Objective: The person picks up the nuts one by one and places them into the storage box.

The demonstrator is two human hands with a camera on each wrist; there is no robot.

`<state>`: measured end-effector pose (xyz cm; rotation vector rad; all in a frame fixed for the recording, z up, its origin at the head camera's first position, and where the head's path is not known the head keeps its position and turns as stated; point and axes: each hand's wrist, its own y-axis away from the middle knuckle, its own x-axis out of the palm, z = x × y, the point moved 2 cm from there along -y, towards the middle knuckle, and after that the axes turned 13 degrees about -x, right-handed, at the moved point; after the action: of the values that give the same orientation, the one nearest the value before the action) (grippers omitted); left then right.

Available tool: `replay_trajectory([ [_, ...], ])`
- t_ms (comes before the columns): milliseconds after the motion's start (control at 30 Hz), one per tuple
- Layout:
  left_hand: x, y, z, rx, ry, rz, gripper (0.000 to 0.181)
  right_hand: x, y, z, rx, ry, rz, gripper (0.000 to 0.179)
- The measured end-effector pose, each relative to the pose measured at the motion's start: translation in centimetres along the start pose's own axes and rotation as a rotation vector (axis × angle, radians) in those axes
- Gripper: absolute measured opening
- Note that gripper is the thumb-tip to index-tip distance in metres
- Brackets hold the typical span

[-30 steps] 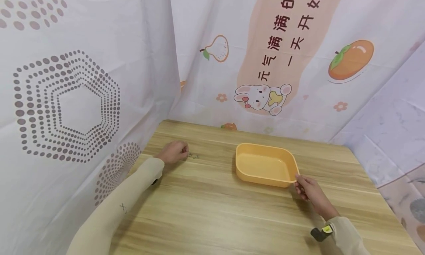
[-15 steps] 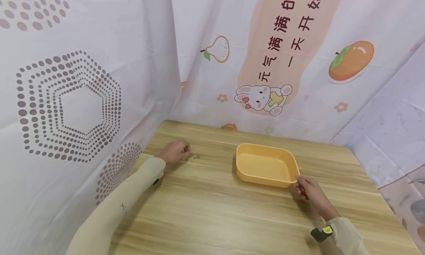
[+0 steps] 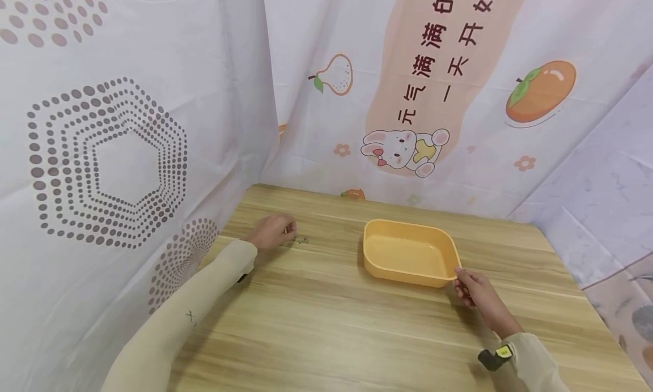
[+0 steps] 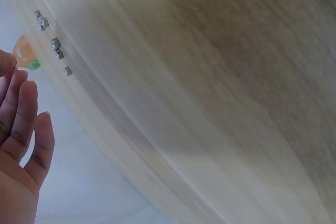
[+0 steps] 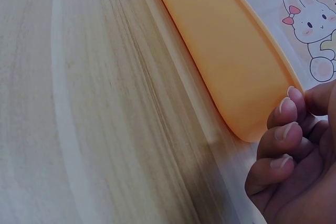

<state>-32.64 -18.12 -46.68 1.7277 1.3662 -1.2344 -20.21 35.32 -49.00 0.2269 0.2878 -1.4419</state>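
My left hand (image 3: 274, 232) is low over the table at the back left, beside several small silvery metal pieces (image 3: 304, 241). In the left wrist view these short, nut-like pieces (image 4: 56, 44) lie in a loose row on the wood, apart from the fingers (image 4: 27, 98). The thumb and index fingertip come together there; whether they pinch a piece I cannot tell. On the right, my right hand (image 3: 479, 298) grips the near right corner of a shallow yellow plastic bin (image 3: 408, 277), thumb and index finger at its rim. Its other fingers (image 5: 270, 169) are curled outside the bin.
The wood-grain table (image 3: 316, 324) ends at printed curtains at the back and on both sides. The left curtain (image 3: 214, 126) hangs close beside the left arm. A black wrist device with a yellow label (image 3: 496, 358) sits at the right cuff.
My left hand has shifted slightly to the right, closer to the metal pieces. The right hand and the yellow bin stay in place.
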Motion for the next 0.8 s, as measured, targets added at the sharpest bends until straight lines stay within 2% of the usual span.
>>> replay_trajectory([
  [367,0.1,-0.2,-0.9,0.024,-0.020,-0.021,0.007,0.0,-0.1,-0.1,0.013,0.003,-0.006,0.052],
  [600,0.5,-0.5,-1.4,0.072,-0.013,-0.030,0.007,-0.1,-0.1,-0.1,0.000,-0.001,-0.005,0.054],
  [800,0.5,-0.5,-1.9,0.085,-0.009,-0.026,0.009,0.0,0.0,-0.1,-0.003,0.002,-0.003,0.054],
])
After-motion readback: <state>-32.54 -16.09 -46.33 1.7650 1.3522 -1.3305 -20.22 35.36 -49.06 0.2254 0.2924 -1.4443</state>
